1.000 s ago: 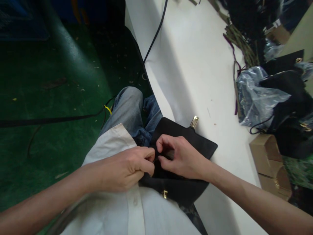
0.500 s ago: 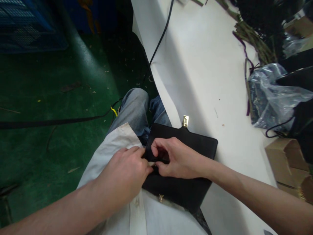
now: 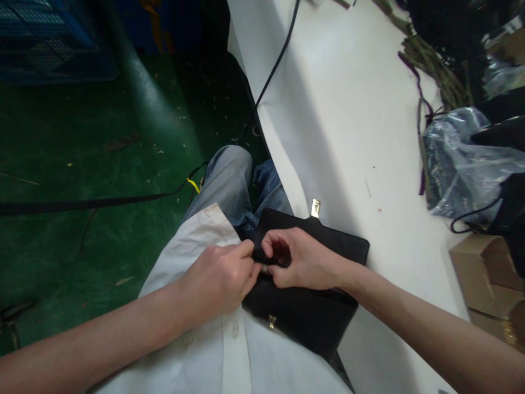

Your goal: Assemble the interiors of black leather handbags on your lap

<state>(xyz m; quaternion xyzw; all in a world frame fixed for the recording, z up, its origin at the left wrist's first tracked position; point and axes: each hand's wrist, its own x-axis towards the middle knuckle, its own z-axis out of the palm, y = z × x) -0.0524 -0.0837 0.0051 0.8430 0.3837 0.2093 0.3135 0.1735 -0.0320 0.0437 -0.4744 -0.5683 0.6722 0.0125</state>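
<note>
A small black handbag (image 3: 303, 314) lies across my lap and the table's edge, its flap (image 3: 340, 238) folded back. On the flap's tip is a gold clasp plate (image 3: 315, 208); a matching gold catch (image 3: 272, 322) sits on the front panel. My left hand (image 3: 229, 273) is closed at the bag's left end, thumb and forefinger gripping it by the opening. Over the opening, my right hand (image 3: 297, 260) is curled, its thumb low beside a small pale piece (image 3: 264, 268) between the hands. Its fingertips are partly hidden, and what they pinch cannot be made out.
The white table (image 3: 348, 109) runs up the right. On it are a clear plastic bag (image 3: 463, 158), dark strips (image 3: 435, 68) and a cardboard box (image 3: 484, 273). A black cable (image 3: 279, 60) crosses its left edge. Blue crates (image 3: 57, 44) stand on the green floor.
The pale piece between my hands shows less than before. My left hand has come slightly up and right, closer to the right hand. The view has shifted a little.
</note>
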